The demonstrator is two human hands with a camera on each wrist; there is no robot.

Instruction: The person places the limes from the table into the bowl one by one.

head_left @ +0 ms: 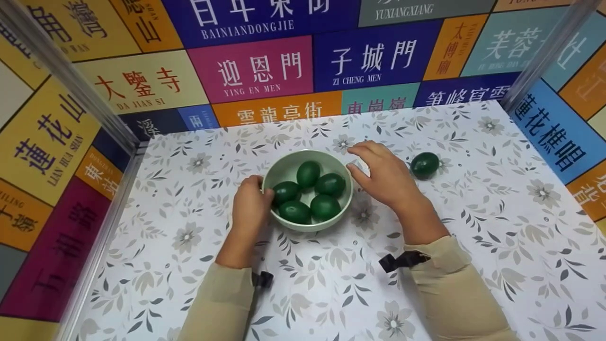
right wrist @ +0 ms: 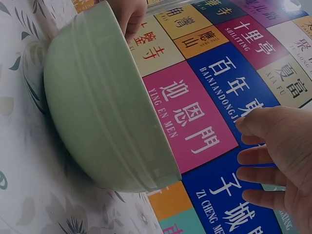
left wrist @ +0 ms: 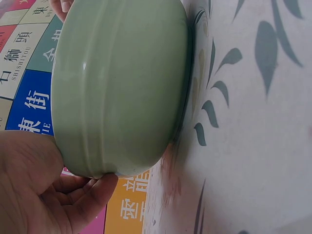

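A pale green bowl (head_left: 310, 227) stands on the table with several glossy dark green egg-shaped things (head_left: 308, 174) inside. My left hand (head_left: 249, 203) grips the bowl's left side, its thumb at the rim; in the left wrist view the fingers (left wrist: 92, 200) reach against the outer wall. Just off the bowl's right rim is my right hand (head_left: 386, 177), holding nothing. The right wrist view shows a gap between its loosely bent fingers (right wrist: 261, 175) and the bowl. Another dark green egg-shaped thing (head_left: 424, 165) lies on the table to the right of that hand.
The table (head_left: 189, 274) has a white cover printed with grey flowers and leaves. Colourful panels with lettering (head_left: 251, 68) rise behind it and at both sides. A clear corner strip (head_left: 94, 85) runs up at the left. Dark straps (head_left: 402, 260) sit at both wrists.
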